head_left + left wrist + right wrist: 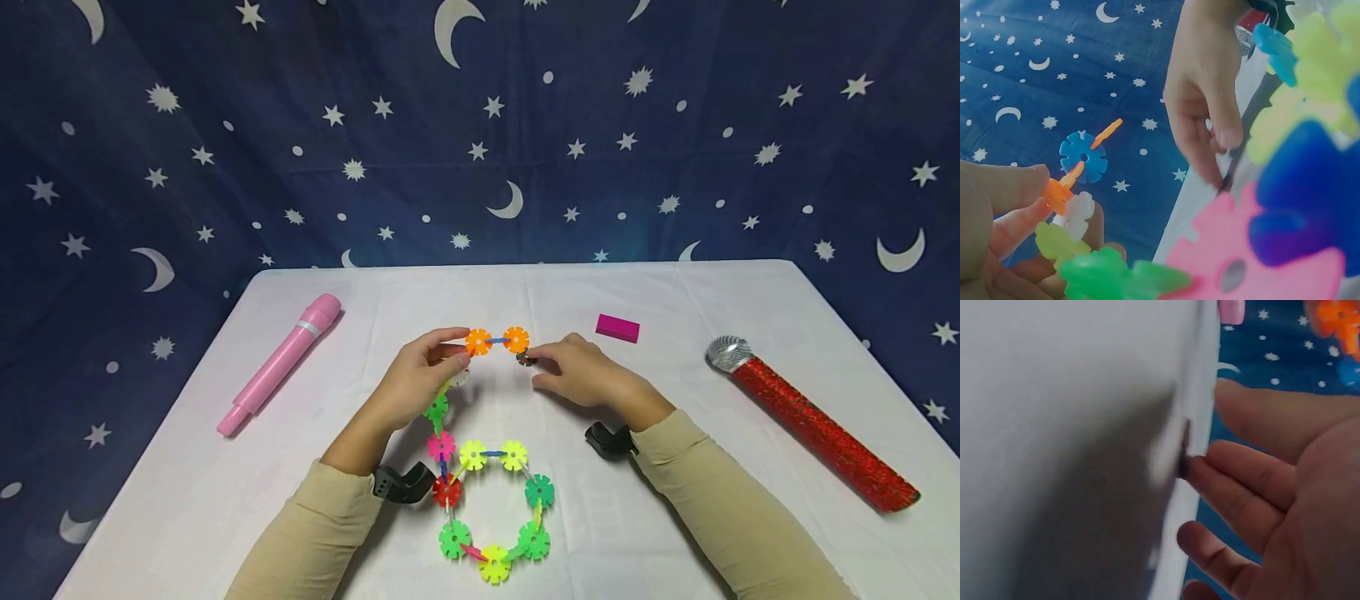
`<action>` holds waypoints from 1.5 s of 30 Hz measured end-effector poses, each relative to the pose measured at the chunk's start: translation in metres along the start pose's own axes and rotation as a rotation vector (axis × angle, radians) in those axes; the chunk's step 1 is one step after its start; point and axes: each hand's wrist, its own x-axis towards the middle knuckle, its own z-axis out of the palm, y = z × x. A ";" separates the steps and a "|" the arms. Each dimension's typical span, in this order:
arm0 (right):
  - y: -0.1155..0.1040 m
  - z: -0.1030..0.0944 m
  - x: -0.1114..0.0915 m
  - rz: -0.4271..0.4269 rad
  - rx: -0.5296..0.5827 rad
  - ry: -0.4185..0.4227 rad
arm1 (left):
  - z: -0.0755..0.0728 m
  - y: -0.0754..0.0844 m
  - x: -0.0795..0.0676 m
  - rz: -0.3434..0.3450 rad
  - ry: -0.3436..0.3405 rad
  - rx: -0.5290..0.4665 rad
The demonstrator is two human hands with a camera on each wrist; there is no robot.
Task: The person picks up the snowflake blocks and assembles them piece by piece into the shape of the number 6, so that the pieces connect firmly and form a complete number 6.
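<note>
Notched plastic discs are slotted together into a closed ring with an arm rising from its left side. My left hand (408, 383) pinches an orange disc (478, 342) near the top of that arm, with thumb and fingers. Beyond it, a blue disc (1083, 157) seen edge-on from the head joins a second orange disc (516, 339). Fingertips of my right hand (581, 373) touch a small dark disc (1184, 453) lying on the white table; the thumb stands apart from it. A pink disc (1210, 250) and a green disc (1116, 275) of the chain loom close in the left wrist view.
A pink microphone (281, 362) lies at the left of the table (645, 533), a red glittery microphone (817, 429) at the right. Behind the right hand is a small magenta block (618, 328). A dark blue cloth (420, 125) with moons and stars hangs at the back.
</note>
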 end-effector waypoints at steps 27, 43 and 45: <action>-0.005 0.008 -0.021 -0.023 0.123 -0.026 | 0.001 -0.003 0.001 -0.031 -0.028 0.033; -0.010 -0.008 -0.036 -0.035 0.536 0.178 | 0.003 -0.002 0.000 -0.037 -0.039 0.021; -0.011 -0.011 -0.037 -0.025 0.620 0.221 | 0.003 -0.002 -0.001 -0.038 -0.043 0.020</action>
